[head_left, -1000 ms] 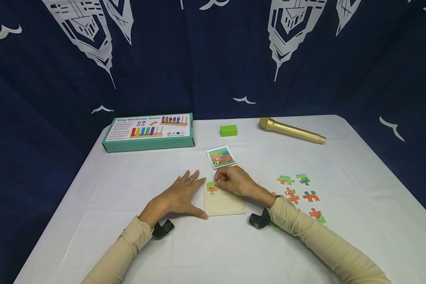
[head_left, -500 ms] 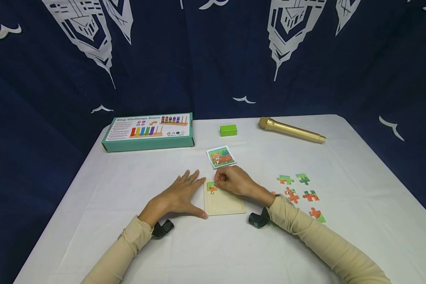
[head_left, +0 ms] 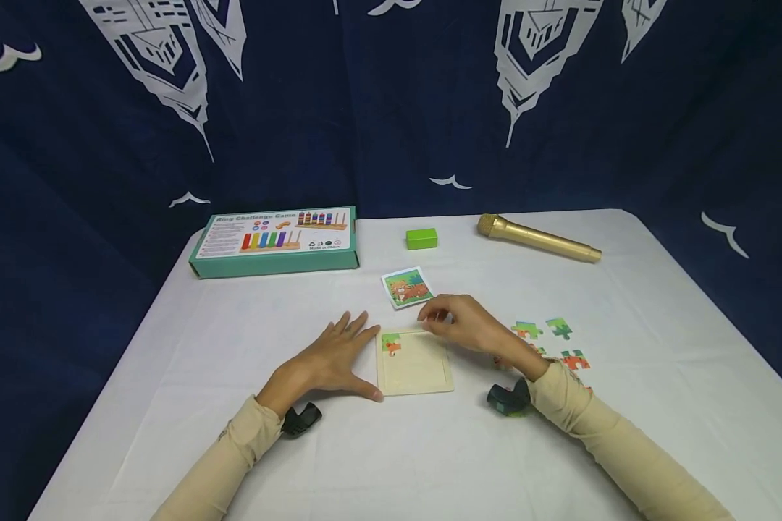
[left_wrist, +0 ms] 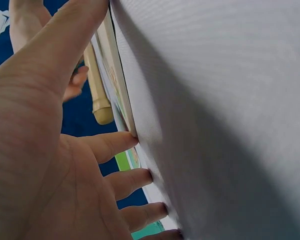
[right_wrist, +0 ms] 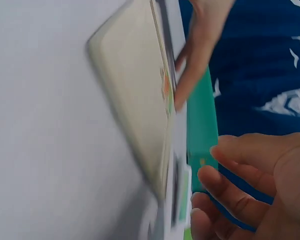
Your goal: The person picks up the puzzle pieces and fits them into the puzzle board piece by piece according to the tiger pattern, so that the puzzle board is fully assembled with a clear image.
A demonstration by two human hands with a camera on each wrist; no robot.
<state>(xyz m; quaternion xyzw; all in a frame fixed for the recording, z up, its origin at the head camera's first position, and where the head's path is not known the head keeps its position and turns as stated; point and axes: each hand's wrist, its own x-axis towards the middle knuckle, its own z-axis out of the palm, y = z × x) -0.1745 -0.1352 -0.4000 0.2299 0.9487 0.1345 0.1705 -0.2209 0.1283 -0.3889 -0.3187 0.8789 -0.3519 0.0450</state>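
Note:
My left hand (head_left: 331, 358) lies with fingers spread at the left edge of a small wooden puzzle board (head_left: 420, 373). Its thumb and index fingertip touch the board's rim. One green and orange puzzle piece (head_left: 391, 344) sits in the board's top left corner. Above the board's right part hovers my right hand (head_left: 472, 325), its fingers loosely bent. In the right wrist view nothing shows between the right hand's fingertips (right_wrist: 216, 152). Just beyond the board lies a picture card (head_left: 408, 288) with an orange animal on green.
Several loose puzzle pieces (head_left: 575, 359) lie on the right, some partly hidden by the right forearm. Farther back are a green game box (head_left: 274, 266), a lime-green block (head_left: 421, 239) and a gold microphone (head_left: 541, 240). A white cloth covers the table (head_left: 391, 463).
My right hand has moved away from the corner puzzle piece, to the right and slightly up, and its fingers have loosened. The left hand has stayed at the board's edge.

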